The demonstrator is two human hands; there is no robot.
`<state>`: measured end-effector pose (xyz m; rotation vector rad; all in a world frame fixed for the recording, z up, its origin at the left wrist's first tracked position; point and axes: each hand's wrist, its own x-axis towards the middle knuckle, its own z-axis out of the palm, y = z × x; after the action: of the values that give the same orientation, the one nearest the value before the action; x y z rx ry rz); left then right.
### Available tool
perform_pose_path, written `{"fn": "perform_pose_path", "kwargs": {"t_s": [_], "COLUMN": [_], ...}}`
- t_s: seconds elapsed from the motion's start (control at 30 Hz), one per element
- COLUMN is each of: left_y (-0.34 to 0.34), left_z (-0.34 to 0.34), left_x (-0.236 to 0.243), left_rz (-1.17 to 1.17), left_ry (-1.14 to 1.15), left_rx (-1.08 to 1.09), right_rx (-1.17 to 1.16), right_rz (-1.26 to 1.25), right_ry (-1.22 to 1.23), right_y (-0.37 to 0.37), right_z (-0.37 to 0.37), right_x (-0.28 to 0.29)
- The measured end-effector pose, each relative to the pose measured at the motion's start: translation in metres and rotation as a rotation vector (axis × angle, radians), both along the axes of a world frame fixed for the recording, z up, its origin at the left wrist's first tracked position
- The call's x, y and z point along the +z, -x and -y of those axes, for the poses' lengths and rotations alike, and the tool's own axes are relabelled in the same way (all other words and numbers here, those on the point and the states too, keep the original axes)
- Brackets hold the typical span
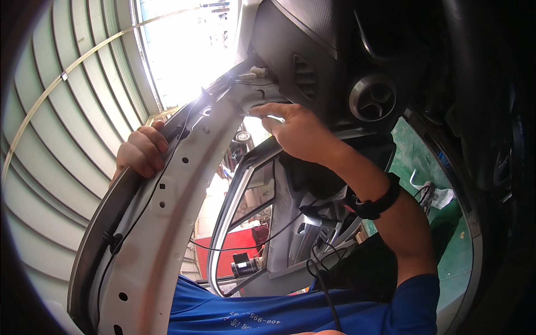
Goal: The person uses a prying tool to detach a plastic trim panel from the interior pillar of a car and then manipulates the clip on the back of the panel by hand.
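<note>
A bare, light-coloured car door pillar (pixel 178 184), dotted with holes, slants up through the left half of the view. My left hand (pixel 142 149) is closed over its dark outer edge, fingers wrapped across the rim. Along the pillar runs a thin black wire (pixel 146 207), with a black clip (pixel 113 241) on it lower down. My right hand (pixel 296 131) reaches the pillar's inner side near the dashboard. Its index finger is stretched out to the metal and the thumb stands apart below; the other fingers are mostly hidden. A black band (pixel 382 201) circles my right wrist.
The dashboard (pixel 307 42) with a round air vent (pixel 372 98) fills the upper right. An opened car door (pixel 290 223) stands beyond my right arm. A loose black cable (pixel 240 248) loops across in front of it. Green floor (pixel 455 251) shows at right.
</note>
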<state>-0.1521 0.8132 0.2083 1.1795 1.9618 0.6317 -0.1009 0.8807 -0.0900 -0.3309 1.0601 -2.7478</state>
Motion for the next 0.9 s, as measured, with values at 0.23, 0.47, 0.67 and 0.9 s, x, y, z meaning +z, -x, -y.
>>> {"fn": "perform_pose_path", "kwargs": {"t_s": [0.23,0.47,0.67,0.9], "left_y": [0.000,-0.002,-0.005,-0.010], "left_z": [0.003,0.005,0.002,-0.003], "left_x": [0.002,0.007,0.005,0.005], "left_rz": [-0.023,-0.049,-0.050,-0.077], "left_ry": [-0.036,0.011,-0.008,0.006], "left_rx": [-0.021,0.003,0.017,0.027], "right_rx": [0.020,-0.076,0.220,0.114], "right_rz": [0.004,-0.021,0.034,0.010], "right_ry": [-0.023,-0.035,-0.060,-0.043], "right_y": [-0.002,0.004,0.004,0.002], "right_z": [-0.009,-0.009,-0.030,-0.027], "right_x": [0.004,0.003,0.010,0.008]}}
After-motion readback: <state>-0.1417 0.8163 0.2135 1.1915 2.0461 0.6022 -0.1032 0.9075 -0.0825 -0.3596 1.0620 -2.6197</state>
